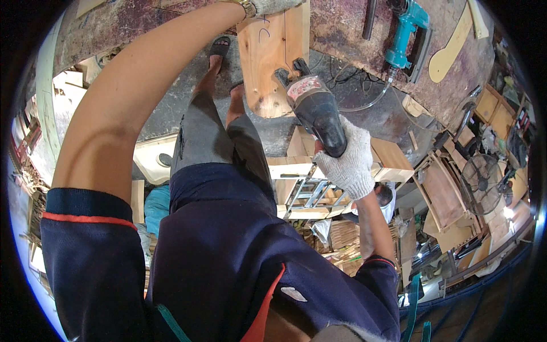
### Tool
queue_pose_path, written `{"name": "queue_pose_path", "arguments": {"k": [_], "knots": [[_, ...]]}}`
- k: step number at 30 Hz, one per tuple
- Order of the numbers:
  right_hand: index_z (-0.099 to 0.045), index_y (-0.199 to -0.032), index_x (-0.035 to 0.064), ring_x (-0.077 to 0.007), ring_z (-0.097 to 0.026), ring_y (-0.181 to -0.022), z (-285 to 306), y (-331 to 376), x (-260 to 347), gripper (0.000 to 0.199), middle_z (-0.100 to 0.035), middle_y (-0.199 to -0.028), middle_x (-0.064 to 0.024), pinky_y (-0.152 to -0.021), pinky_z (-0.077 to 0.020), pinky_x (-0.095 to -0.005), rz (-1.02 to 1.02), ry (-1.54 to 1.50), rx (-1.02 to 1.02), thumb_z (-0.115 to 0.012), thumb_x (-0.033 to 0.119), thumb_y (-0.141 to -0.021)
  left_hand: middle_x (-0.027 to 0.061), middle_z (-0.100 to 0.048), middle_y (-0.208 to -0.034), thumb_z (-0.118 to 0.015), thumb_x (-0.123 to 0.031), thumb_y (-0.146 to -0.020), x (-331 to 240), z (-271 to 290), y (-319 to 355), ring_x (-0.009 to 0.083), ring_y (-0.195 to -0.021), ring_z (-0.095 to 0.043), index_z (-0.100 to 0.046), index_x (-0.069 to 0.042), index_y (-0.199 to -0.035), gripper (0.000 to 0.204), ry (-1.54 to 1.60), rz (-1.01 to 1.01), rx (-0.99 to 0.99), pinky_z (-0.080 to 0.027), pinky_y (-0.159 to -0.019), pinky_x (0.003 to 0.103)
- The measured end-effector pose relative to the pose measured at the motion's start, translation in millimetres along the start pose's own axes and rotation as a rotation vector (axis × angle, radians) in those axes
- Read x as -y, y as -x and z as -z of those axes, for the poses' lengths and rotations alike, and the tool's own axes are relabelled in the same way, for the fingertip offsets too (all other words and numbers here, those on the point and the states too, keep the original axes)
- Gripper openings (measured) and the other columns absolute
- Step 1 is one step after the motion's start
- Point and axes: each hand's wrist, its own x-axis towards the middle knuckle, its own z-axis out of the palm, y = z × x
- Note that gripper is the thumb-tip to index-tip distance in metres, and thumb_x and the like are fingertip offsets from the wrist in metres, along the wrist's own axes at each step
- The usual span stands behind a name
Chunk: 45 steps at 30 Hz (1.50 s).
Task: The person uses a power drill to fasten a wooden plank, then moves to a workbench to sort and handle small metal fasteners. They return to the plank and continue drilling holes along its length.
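Note:
My right hand (350,162), in a white knitted glove, is closed around the back of a black jigsaw (320,111). The jigsaw's front end meets the right edge of a light wooden board (262,68). Pencil marks, one a long line, run over the board. It juts out from the far worktable toward me. At the top edge of the picture, my gloved left hand (274,5) lies over the board's far part, fingers stretched out to the right and partly cut off by the frame. The blade itself is hidden.
A teal air nailer (405,34) with a clear hose lies on the stained worktable (347,40), beside a curved thin wooden template (453,48). Cables trail beneath the table. To the right are a metal stepladder (316,192), another person (387,199), a fan (481,182) and stacked wood.

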Motion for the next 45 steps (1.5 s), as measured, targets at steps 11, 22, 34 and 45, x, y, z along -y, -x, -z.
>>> {"name": "queue_pose_path", "arguments": {"k": [11, 22, 34, 45], "knots": [[-0.070, -0.101, 0.0005, -0.0360, -0.072, -0.073, 6, -9, -4, 0.035, -0.071, -0.079, -0.0194, -0.073, -0.0549, -0.0399, 0.105, 0.052, -0.014, -0.076, 0.013, -0.069, 0.0235, -0.039, -0.161, -0.061, -0.041, -0.087, 0, -7, 3, 0.0437, -0.151, -0.032, -0.058, -0.010, -0.140, 0.061, -0.012, -0.007, -0.066, -0.022, -0.121, 0.063], [-0.070, -0.106, 0.0002, -0.0366, -0.071, -0.072, 7, -13, -1, 0.041, -0.071, -0.078, -0.0189, -0.072, -0.0551, -0.0405, 0.164, 0.100, -0.054, -0.077, 0.017, -0.070, 0.0248, -0.041, -0.159, -0.063, -0.042, -0.085, 1, -6, 4, 0.0440, -0.150, -0.034, -0.059, -0.009, -0.139, 0.064, 0.013, -0.004, -0.066, -0.023, -0.121, 0.063], [-0.071, -0.106, 0.0026, -0.0380, -0.069, -0.077, 16, -17, 19, 0.039, -0.072, -0.082, -0.0185, -0.078, -0.0533, -0.0456, 0.121, 0.098, -0.018, -0.078, 0.017, -0.070, 0.0227, -0.036, -0.163, -0.063, -0.045, -0.086, 1, 2, 1, 0.0437, -0.153, -0.028, -0.052, -0.008, -0.148, 0.073, -0.022, 0.009, 0.020, -0.018, -0.123, 0.063], [-0.071, -0.111, 0.0062, -0.0432, -0.066, -0.088, 11, -17, 8, 0.045, -0.071, -0.089, -0.0205, -0.086, -0.0517, -0.0463, 0.144, 0.186, -0.070, -0.080, 0.021, -0.070, 0.0201, -0.038, -0.163, -0.062, -0.046, -0.086, -1, 11, 1, 0.0398, -0.152, -0.030, -0.051, -0.006, -0.149, 0.075, 0.019, 0.008, 0.027, -0.020, -0.123, 0.063]]}}
